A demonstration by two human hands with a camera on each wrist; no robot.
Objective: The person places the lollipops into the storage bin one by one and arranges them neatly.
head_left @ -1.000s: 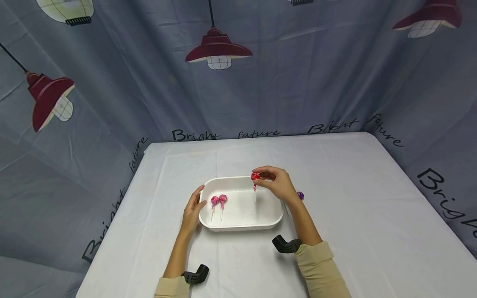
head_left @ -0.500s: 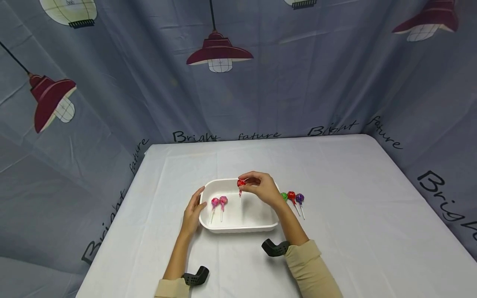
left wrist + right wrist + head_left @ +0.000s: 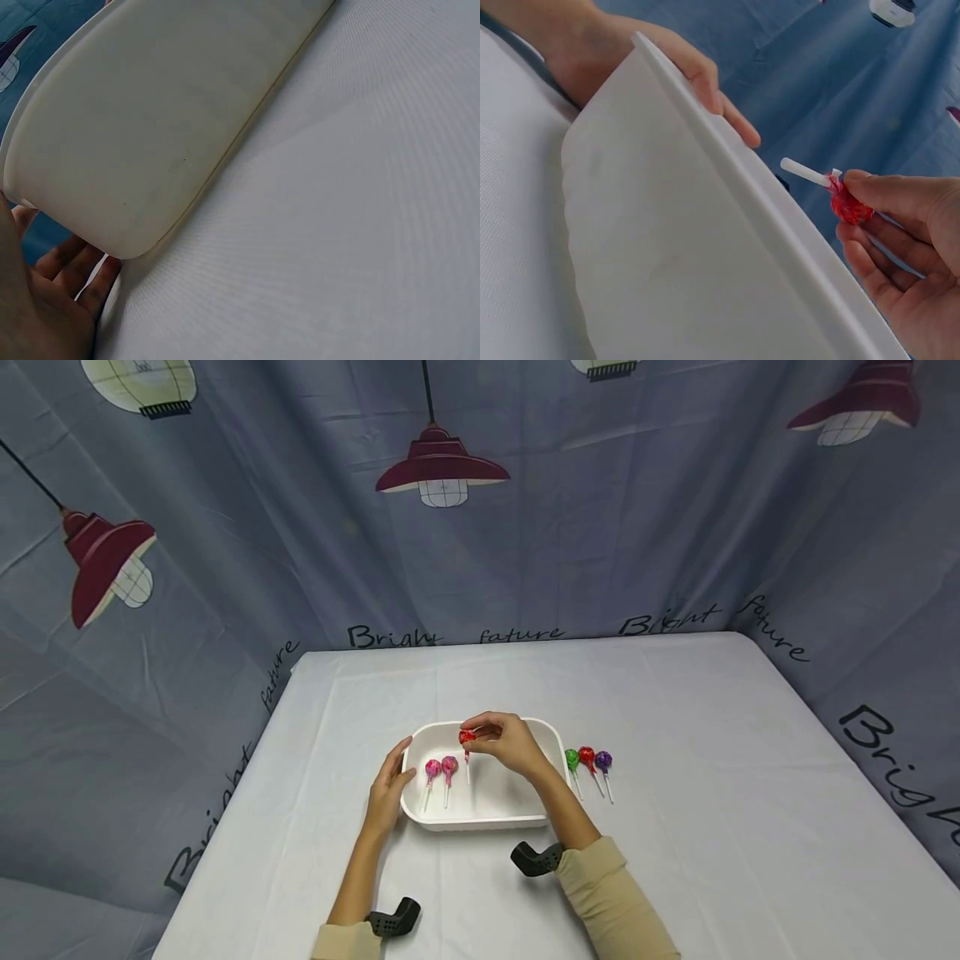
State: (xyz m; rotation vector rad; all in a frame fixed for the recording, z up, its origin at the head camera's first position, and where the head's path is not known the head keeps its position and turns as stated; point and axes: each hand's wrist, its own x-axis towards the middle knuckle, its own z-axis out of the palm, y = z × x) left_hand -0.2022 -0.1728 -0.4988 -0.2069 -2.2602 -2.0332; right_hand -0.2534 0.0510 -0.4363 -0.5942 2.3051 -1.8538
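Note:
A white tray (image 3: pixel 489 822) sits on the table. My left hand (image 3: pixel 387 787) grips its left end, thumb over the rim; in the left wrist view the fingers (image 3: pixel 71 266) lie against the outer wall at the corner. My right hand (image 3: pixel 510 747) pinches a red-wrapped lollipop (image 3: pixel 467 737) by its candy head above the inside of the tray, stick pointing down. The right wrist view has that lollipop (image 3: pixel 849 206) between thumb and fingers, beyond the tray's rim. Two pink lollipops, one (image 3: pixel 432 767) left of the other (image 3: pixel 449 765), lie side by side in the tray's left part.
Just right of the tray, a green lollipop (image 3: pixel 572 759), another red lollipop (image 3: pixel 587 754) and a purple lollipop (image 3: pixel 603 761) lie in a row on the white tablecloth (image 3: pixel 720 810). A grey curtain (image 3: pixel 570 527) printed with lamps hangs behind the table.
My right hand has carried the red lollipop leftward over the tray, nearer the two pink ones. The lollipops right of the tray have come into fuller view. My left hand stays put.

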